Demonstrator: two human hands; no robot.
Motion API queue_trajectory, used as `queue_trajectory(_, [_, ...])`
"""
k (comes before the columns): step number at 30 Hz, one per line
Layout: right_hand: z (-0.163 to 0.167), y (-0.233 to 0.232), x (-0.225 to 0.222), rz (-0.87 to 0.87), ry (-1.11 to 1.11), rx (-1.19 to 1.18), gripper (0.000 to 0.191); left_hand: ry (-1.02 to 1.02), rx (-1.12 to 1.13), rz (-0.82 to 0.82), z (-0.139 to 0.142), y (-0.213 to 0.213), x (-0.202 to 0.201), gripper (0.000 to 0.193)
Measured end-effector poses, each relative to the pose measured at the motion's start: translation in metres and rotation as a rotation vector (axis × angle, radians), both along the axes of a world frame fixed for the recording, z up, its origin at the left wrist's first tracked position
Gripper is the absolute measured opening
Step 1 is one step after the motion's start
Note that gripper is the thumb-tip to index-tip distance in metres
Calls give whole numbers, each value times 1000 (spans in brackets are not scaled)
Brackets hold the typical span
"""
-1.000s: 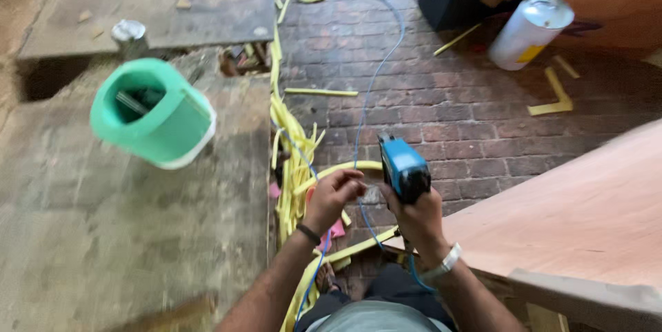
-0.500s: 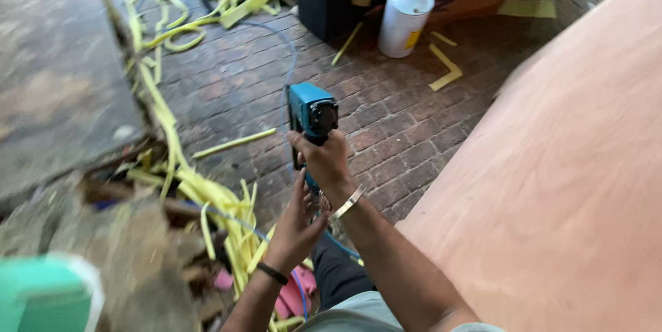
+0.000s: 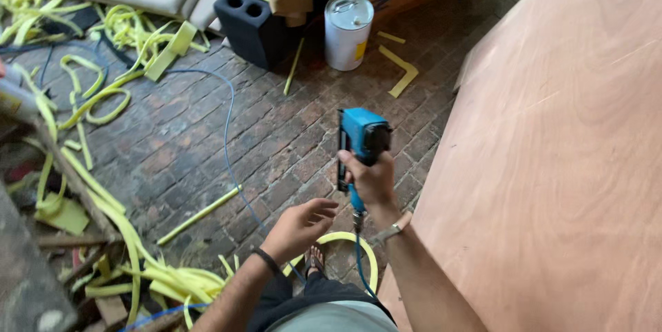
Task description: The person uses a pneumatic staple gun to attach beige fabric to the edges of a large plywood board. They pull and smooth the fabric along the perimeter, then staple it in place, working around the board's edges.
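Right hand [image 3: 372,182] is clamped around the grip of a blue staple gun [image 3: 360,140], dead center of the frame, long axis running pretty much straight up, head at the top and a blue hose [image 3: 360,263] trailing off the bottom. Left hand [image 3: 300,225] sits just lower left of it, fingers loosely spread, holding nothing, not touching the tool. Big plywood sheet [image 3: 565,153] fills the right side, right next to the gun. Yellow strips [image 3: 124,235] litter the brick floor [image 3: 207,139] at left.

Blue staple gun [image 3: 363,140], upright, hose-fed
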State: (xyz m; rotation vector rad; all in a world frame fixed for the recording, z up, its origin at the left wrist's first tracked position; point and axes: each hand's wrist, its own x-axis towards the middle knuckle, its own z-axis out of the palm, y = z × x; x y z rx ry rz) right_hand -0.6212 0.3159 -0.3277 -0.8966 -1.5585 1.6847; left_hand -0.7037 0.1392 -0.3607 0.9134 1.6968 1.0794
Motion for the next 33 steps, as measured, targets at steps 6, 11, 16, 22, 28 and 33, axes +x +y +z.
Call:
queue_trajectory(6, [-1, 48, 0, -151, -244, 70, 22, 66, 16, -163, -10, 72, -63, 37])
queue_trajectory(11, [-18, 79, -23, -154, -411, 65, 24, 43, 30, -307, -26, 130, -120, 38])
queue_trajectory(16, [-40, 110, -81, -254, -557, 208, 27, -6, 52, -433, -46, 192, -196, 39])
queue_trajectory(22, [-59, 179, -191, -322, -785, 57, 49, -30, 46, -463, -28, 276, -345, 38])
queue_trajectory(28, [-89, 263, -248, -358, -898, 20, 41, -56, -19, -192, -21, 372, -468, 29])
queue_trajectory(33, [-121, 331, -315, -296, -894, -61, 36, -90, -8, -127, -56, 434, -558, 31])
